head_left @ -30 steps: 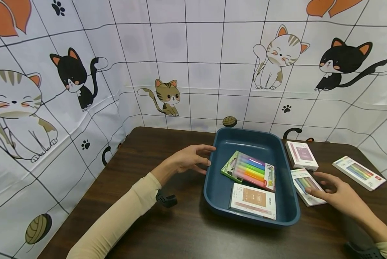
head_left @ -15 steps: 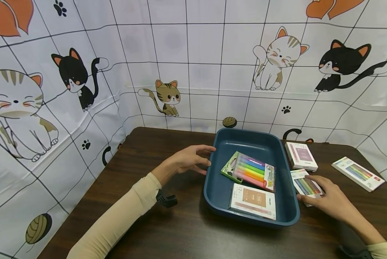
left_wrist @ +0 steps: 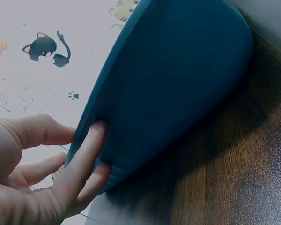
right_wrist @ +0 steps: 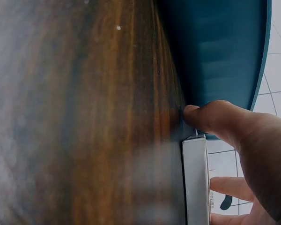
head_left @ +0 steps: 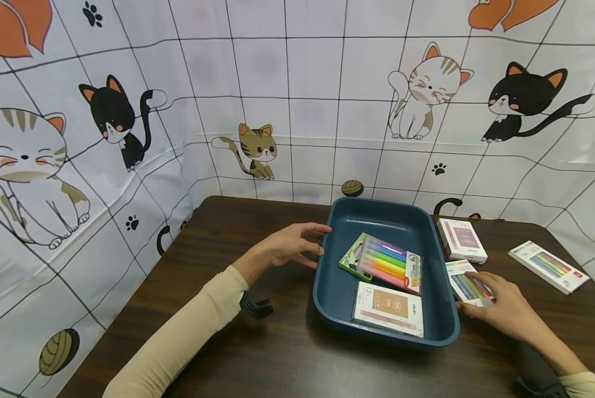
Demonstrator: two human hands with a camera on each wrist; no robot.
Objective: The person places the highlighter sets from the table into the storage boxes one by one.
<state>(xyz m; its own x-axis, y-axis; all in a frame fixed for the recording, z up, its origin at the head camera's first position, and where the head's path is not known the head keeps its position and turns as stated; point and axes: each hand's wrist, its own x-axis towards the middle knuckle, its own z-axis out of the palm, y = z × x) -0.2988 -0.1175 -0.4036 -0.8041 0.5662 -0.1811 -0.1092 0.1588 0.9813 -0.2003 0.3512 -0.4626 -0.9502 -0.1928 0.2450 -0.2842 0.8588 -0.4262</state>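
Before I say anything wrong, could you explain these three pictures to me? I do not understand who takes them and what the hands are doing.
No machine here: a person wears three cameras, one on the head and one on each wrist. The head view shows a brown table with a blue tray that holds three packs. The left hand touches the tray's left wall with straight fingers; the left wrist view shows this from close by. The right hand grips a marker pack that lies beside the tray; the right wrist view shows its thumb at the pack's edge. Two more packs lie farther right.
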